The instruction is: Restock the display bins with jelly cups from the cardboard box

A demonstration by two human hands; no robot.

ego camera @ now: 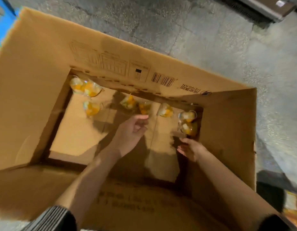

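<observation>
Mottled grey concrete floor (202, 30), blue object (0, 25) at far left

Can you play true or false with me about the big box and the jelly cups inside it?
1. The cardboard box is nearly full of jelly cups. False: only a few lie scattered along its far wall, and most of the bottom is bare.
2. Both hands are inside the box. True: the left hand and the right hand both reach down in.
3. The left hand reaches toward the cup near the middle of the far wall. True.
4. The right hand holds a jelly cup up in the air. False: it holds nothing; two cups lie just beyond it in the right corner.
5. The jelly cups are blue. False: they look clear, with orange and pale pieces.
</observation>
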